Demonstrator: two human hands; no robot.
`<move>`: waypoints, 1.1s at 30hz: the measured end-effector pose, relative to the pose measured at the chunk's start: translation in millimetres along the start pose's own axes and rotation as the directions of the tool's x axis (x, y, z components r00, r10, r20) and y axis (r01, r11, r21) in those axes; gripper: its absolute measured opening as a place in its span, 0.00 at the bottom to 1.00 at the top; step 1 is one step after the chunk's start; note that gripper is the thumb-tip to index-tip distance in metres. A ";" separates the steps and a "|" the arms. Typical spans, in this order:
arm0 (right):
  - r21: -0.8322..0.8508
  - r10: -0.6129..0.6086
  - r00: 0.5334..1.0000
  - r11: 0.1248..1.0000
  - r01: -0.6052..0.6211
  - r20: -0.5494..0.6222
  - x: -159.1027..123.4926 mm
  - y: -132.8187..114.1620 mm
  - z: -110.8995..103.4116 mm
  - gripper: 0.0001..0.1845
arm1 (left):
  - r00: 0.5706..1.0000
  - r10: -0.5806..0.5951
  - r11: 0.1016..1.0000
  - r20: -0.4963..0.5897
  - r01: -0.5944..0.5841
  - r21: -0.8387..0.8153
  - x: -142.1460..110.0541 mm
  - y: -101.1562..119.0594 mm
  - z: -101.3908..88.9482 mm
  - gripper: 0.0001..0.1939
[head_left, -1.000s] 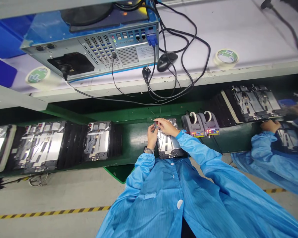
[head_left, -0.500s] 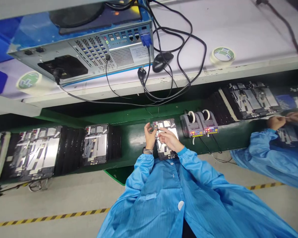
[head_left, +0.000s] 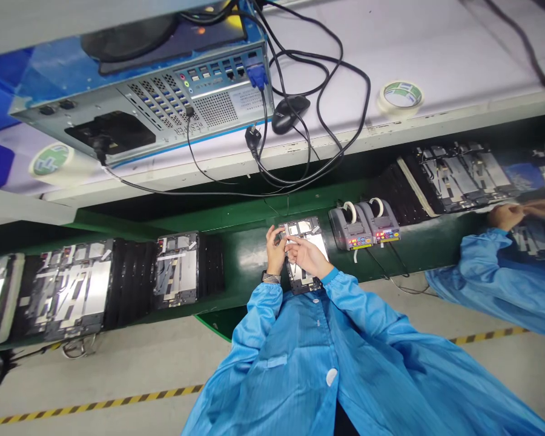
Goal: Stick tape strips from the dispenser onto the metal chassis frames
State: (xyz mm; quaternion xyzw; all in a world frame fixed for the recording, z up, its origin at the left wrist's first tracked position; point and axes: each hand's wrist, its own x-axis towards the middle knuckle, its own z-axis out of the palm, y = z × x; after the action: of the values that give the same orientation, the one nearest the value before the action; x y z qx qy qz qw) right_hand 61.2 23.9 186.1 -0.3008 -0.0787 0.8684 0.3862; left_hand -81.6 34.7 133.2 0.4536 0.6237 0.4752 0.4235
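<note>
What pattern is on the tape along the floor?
Yellow and black diagonal stripes; the floor tape shows best in the head view.

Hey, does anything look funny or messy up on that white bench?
Yes: a black two-pin power plug lies loose on the white bench top, beside a black computer mouse, among looping black cables by the grey metal computer case. It looks odd because it isn't plugged into anything.

Your left hand [head_left: 275, 249] stands upright with its fingers curled inward, while your right hand [head_left: 307, 257] angles across toward it, fingertips reaching close to the left hand. Your blue-sleeved forearms [head_left: 350, 291] bend inward, converging in front of your body.
</note>
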 end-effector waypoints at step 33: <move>-0.784 -0.146 0.957 -0.611 0.110 0.249 1.3 -47.1 -0.7 0.30 | 0.996 0.080 0.986 0.047 -0.086 0.145 2.6 6.0 -5.2 0.11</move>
State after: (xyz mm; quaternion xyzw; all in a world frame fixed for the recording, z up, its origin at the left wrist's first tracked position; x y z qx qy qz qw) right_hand 90.3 57.3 202.3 -0.4720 -0.8436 0.2540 0.0310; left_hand -86.2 36.9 139.9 0.5188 0.6288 0.4356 0.3816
